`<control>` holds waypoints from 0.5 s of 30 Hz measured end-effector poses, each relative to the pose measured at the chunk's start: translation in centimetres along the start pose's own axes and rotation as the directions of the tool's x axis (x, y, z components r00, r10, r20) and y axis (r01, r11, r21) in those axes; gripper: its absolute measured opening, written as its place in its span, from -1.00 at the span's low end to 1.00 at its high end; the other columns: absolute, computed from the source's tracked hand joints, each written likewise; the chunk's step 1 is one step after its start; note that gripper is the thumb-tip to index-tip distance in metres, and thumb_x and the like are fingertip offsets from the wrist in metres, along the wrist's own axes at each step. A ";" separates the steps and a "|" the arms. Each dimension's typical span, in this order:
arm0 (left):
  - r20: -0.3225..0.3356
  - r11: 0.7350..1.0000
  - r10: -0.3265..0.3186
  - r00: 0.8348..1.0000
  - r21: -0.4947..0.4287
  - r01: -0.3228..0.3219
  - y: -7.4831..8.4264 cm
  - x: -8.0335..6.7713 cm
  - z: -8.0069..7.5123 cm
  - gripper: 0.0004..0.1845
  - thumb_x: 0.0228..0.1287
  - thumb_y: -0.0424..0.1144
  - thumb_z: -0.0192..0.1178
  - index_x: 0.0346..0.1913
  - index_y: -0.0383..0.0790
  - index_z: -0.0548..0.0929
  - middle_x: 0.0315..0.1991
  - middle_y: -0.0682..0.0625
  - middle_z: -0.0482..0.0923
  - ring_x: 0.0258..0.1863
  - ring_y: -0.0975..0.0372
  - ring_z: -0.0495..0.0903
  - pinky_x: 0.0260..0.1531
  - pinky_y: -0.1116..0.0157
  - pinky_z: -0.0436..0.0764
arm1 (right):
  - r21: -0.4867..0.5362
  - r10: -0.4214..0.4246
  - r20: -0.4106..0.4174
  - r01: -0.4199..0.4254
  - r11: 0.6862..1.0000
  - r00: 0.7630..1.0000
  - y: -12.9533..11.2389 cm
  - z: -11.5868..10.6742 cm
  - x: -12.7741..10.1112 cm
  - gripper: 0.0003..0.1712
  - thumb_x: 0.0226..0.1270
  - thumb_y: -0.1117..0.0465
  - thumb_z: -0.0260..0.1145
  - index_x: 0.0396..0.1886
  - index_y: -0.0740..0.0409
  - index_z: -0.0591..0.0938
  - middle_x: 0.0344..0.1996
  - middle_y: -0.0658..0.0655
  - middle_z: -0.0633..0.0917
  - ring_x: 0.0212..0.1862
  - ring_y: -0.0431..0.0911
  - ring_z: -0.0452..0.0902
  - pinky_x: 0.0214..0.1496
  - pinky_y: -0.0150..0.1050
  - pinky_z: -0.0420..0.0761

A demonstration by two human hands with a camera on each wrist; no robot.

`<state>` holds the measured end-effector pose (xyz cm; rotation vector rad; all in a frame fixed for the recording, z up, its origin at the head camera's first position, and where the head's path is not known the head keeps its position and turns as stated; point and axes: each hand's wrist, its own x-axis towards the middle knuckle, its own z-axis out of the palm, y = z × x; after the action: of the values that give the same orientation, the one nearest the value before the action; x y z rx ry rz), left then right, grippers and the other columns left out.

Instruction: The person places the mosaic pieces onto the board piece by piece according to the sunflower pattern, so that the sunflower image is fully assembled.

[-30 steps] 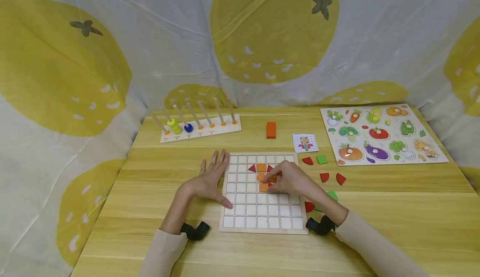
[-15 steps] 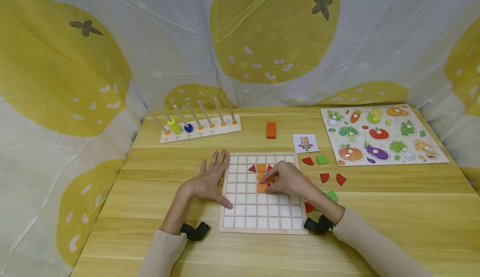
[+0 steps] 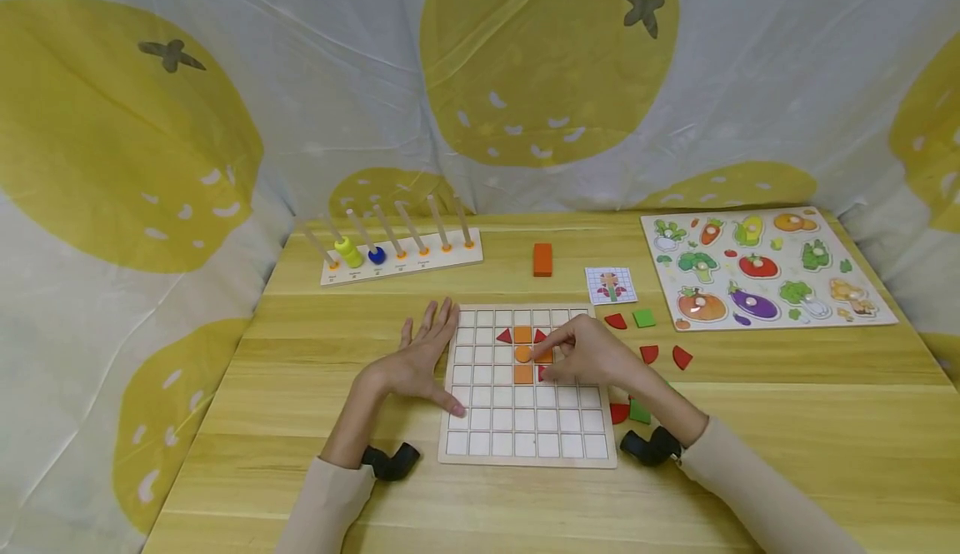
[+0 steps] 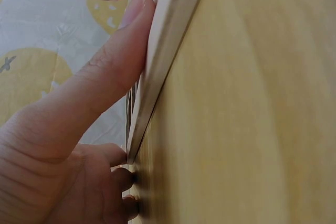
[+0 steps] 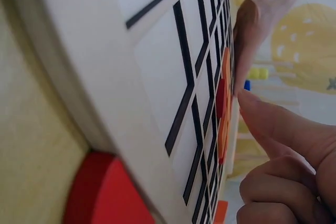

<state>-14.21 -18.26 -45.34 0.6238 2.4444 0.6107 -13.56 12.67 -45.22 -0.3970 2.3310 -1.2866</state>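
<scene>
The left hand [image 3: 414,368] rests with fingers spread wide at the left edge of the grid board [image 3: 480,421], its thumb touching it. In the board's far half, the orange circle [image 3: 522,354] lies between two orange squares [image 3: 522,335]; just to its right is the right hand [image 3: 588,354], thumb and forefinger slightly apart.

tiles [image 3: 522,375] on grid board [image 3: 491,421]; peg stand [image 3: 405,262] behind-left; vegetable puzzle [image 3: 726,276] behind-right

Cloth-screened play corner, room type unclear: fruit-print cloth [image 3: 337,112] behind wood-grain desk [image 3: 795,421], grid board [image 3: 502,422], vegetable puzzle [image 3: 759,267], peg toy [image 3: 450,257].
</scene>
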 end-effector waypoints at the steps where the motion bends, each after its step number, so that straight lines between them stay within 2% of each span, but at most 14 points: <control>1: 0.000 1.000 0.000 1.000 0.001 0.000 0.0 0.0 0.0 0.67 -0.17 0.20 0.67 0.65 -0.23 -0.46 0.67 -0.17 -0.68 0.64 -0.10 -0.69 0.53 -0.31 -0.55 | -0.002 -0.001 0.001 0.001 1.000 1.000 0.1 -0.1 0.0 -0.82 0.12 0.34 0.59 -0.25 0.08 0.88 -0.77 -0.09 0.34 -0.60 -0.18 0.11 -0.54 -0.41 0.12; 5: -0.001 1.000 0.000 1.000 0.001 0.000 0.0 0.0 0.0 0.67 -0.18 0.20 0.67 0.65 -0.23 -0.47 0.67 -0.16 -0.68 0.64 -0.09 -0.69 0.53 -0.31 -0.55 | -0.007 -0.008 0.008 0.008 1.000 1.000 0.4 -0.2 0.0 -0.85 0.13 0.36 0.57 -0.29 0.10 0.88 -0.81 -0.09 0.30 -0.64 -0.19 0.09 -0.56 -0.41 0.12; 11: -0.003 1.000 -0.002 1.000 0.005 0.003 -0.1 0.0 0.0 0.68 -0.18 0.21 0.67 0.65 -0.22 -0.47 0.67 -0.16 -0.68 0.64 -0.09 -0.69 0.53 -0.31 -0.55 | 0.004 -0.018 0.030 0.018 1.000 0.999 0.6 -0.3 0.0 -0.88 0.12 0.37 0.58 -0.32 0.14 0.87 -0.78 -0.10 0.38 -0.63 -0.21 0.15 -0.56 -0.44 0.15; 15: -0.002 1.000 -0.005 1.000 0.002 0.005 0.0 0.0 0.0 0.67 -0.18 0.20 0.67 0.65 -0.22 -0.47 0.67 -0.16 -0.68 0.64 -0.09 -0.68 0.54 -0.31 -0.55 | 0.025 -0.018 0.049 0.016 1.000 0.999 0.6 -0.2 0.1 -0.86 0.14 0.40 0.55 -0.29 0.15 0.88 -0.80 -0.11 0.31 -0.65 -0.22 0.11 -0.57 -0.44 0.14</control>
<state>-14.25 -18.23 -45.32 0.6184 2.4480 0.6067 -13.71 13.07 -45.66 -0.4366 2.2734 -1.2975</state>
